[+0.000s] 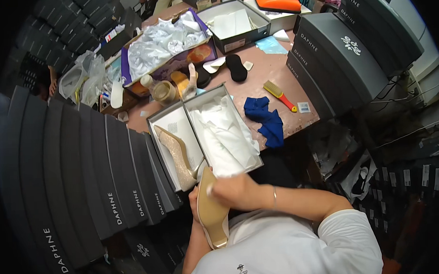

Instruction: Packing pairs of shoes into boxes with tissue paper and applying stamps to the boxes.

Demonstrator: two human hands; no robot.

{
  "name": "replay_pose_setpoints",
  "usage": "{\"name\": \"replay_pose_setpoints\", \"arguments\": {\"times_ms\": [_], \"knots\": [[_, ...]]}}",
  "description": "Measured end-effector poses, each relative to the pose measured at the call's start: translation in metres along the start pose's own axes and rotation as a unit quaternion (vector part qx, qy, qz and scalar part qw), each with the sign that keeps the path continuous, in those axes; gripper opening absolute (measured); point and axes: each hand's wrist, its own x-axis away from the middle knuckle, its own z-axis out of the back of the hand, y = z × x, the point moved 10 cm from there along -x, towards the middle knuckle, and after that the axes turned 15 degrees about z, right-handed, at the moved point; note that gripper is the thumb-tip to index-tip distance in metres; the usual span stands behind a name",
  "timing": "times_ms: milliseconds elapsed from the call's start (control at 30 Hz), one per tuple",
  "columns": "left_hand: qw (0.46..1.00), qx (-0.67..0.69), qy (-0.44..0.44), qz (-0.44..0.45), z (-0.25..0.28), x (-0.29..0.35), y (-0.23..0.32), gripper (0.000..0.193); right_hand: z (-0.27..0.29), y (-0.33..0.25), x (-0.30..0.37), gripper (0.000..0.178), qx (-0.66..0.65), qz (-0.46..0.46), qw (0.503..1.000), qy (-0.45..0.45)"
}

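Note:
A pale gold high-heeled shoe point(212, 211) is held in front of my chest with its tan sole turned up. My left hand point(194, 204) is closed round its side, its fingers partly hidden behind the shoe. My right hand point(237, 191), blurred, is closed against the sole; a small white thing shows at its fingertips, too small to name. Just beyond, a glittery gold high-heeled shoe point(173, 151) lies on its side in the grey lid of a shoebox point(155, 118). Crumpled white tissue paper point(221, 132) fills the box's other half.
Stacked dark shoeboxes rise at left point(74, 177) and right point(319, 59). On the pinkish table point(297, 121) lie a blue cloth point(265, 118), a yellow-and-red brush point(280, 96) and a jar point(163, 93). A purple box point(210, 47) of white wrapping stands behind.

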Motion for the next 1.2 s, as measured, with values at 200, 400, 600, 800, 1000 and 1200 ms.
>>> {"name": "replay_pose_setpoints", "arguments": {"times_ms": [200, 400, 600, 800, 1000, 1200], "knots": [[0.962, -0.156, -0.221, 0.048, -0.015, -0.005, -0.010, 0.062, 0.010, 0.006, -0.011, 0.011, -0.013, 0.000, 0.999, 0.030], [0.972, -0.222, -0.075, 0.035, 0.004, -0.012, -0.002, 0.058, 0.006, 0.028, -0.015, 0.012, 0.057, 0.005, 0.997, -0.047], [0.958, -0.240, -0.140, -0.075, -0.047, 0.001, 0.053, 0.068, 0.128, 0.122, -0.052, 0.038, 0.418, -0.021, 0.908, 0.019], [0.958, -0.104, -0.225, -0.142, -0.081, 0.002, 0.093, 0.068, -0.041, 0.060, 0.025, 0.066, -0.481, -0.218, 0.849, -0.026], [0.917, -0.222, -0.003, -0.331, -0.032, -0.012, 0.132, 0.075, -0.074, 0.039, 0.052, 0.048, -0.643, -0.284, 0.704, 0.102], [0.695, -0.601, 0.297, -0.260, 0.075, -0.055, 0.159, 0.078, -0.024, 0.078, 0.046, 0.056, -0.622, -0.288, 0.714, 0.142]]}}
